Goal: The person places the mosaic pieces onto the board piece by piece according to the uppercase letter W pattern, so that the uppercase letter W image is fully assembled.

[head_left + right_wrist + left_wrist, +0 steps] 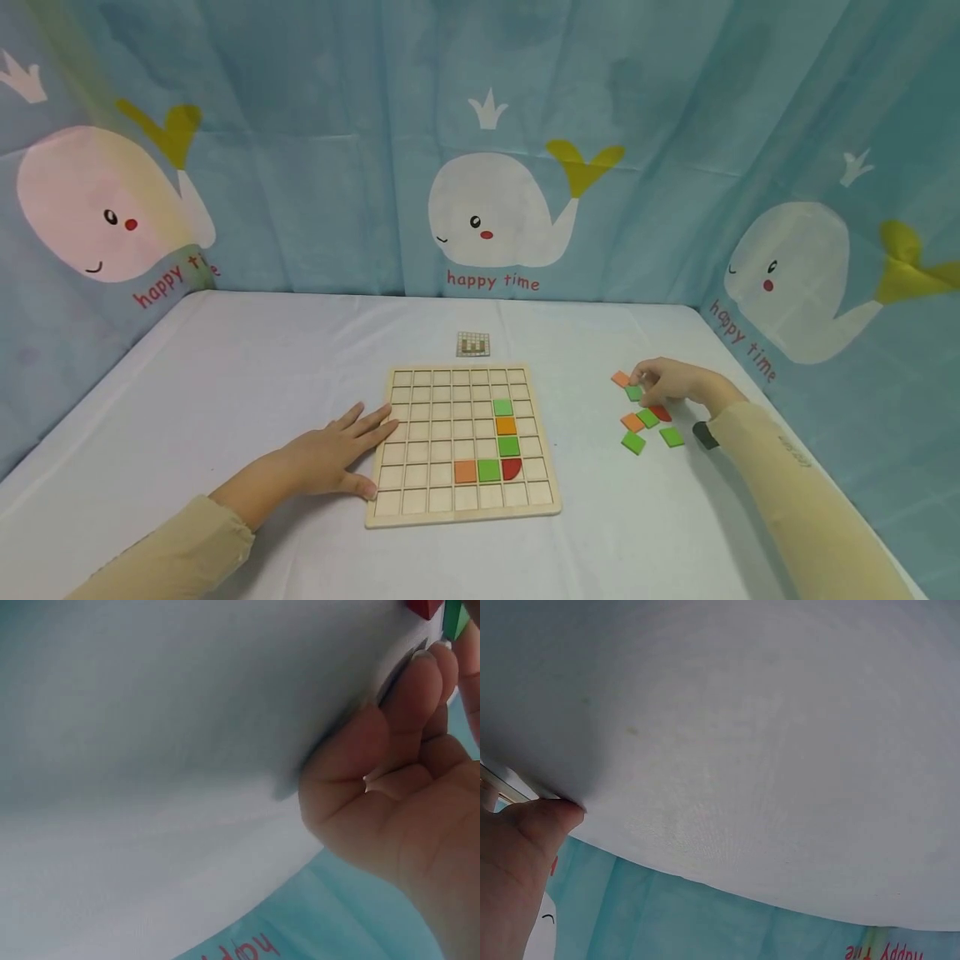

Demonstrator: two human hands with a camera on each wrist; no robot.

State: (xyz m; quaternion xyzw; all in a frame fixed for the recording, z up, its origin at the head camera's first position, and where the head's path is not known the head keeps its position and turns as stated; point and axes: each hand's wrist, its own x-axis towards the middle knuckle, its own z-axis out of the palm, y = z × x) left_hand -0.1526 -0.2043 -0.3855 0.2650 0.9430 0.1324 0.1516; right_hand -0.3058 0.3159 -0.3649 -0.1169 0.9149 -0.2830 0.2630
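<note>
A wooden grid board (pixel 439 430) lies on the white table. In its cells, an orange square tile (pixel 466 472), a green square tile (pixel 489 471) and a red quarter-round tile (pixel 512 469) form a row, with green and orange squares above. My left hand (pixel 330 458) rests at the board's left edge, fingers spread, fingertips on the rim; its thumb (pixel 547 817) shows in the left wrist view. Off to the right, my right hand (pixel 675 381) pinches a green square tile (pixel 634 392) between thumb and fingers, low among loose tiles. Its fingers (pixel 416 690) are bent in the right wrist view.
Several loose tiles lie around the right hand, among them a green one (pixel 633 442), an orange one (pixel 633 422) and a red one (pixel 661 413). A dark object (pixel 705 435) sits by the right sleeve. Behind the board lies a small patterned card (pixel 473 344). A blue curtain (pixel 322 208) surrounds the table.
</note>
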